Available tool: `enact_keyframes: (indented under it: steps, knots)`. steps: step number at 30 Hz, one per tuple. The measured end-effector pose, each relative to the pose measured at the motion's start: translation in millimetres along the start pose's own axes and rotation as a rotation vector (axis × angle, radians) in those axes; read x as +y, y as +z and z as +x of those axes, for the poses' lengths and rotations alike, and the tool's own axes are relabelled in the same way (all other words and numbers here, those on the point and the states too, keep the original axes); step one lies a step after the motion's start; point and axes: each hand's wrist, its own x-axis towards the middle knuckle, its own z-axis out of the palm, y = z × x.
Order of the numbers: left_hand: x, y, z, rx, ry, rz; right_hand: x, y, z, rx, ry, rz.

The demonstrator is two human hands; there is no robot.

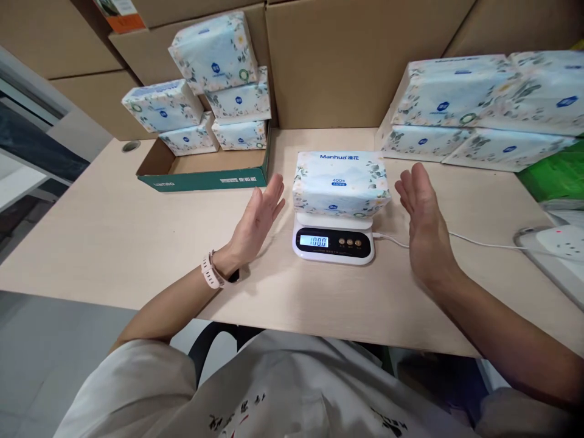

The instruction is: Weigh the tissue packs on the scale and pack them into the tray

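Nearest are the wearer's light shirt (283, 371) and two bare hands, held well apart. The left hand (258, 222), with a pale watch strap (210, 271) at its wrist, and the right hand (424, 225) both have fingers outstretched and palms turned inward; neither holds anything. Between them is one white digital scale (334, 258), its lit display (314, 241) facing the wearer and appearing to read 100.0, with three round buttons (350, 243) beside it.

One Manhua tissue pack (341, 182) lies flat on the scale, touching neither hand. Its long axis runs left to right, roughly along the desk's front edge; a long side faces the wearer and the lettering on top reads upright from there.

The pale wood-look desk (150, 243) stands over a grey floor (31, 359). A white cable (483, 242) leads from the scale's right side toward a white power strip (563, 242).

Farther back on the left, a shallow green-sided carton (201, 176) holds five similar packs (239, 100), piled in two columns of two and three. At the right, four more packs (449, 91) show, two over two, near a green bag (550, 170). Large cardboard boxes (360, 67) close off the back.
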Motion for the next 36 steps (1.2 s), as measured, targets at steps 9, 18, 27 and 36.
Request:
enact_keyframes:
  steps: [9,18,27,36]
  knots:
    - [-4,-1,0,-0.002,-0.028,-0.026,15,-7,2,0.0,-0.051,0.016]
    - [-6,-3,1,0.003,-0.035,-0.004,12,-7,-1,-0.014,-0.09,-0.006]
    - [-5,-4,2,0.026,-0.039,0.014,7,-7,-3,-0.018,-0.079,-0.037]
    - [-6,-5,2,0.022,-0.034,0.016,4,-7,-4,-0.018,-0.053,-0.024]
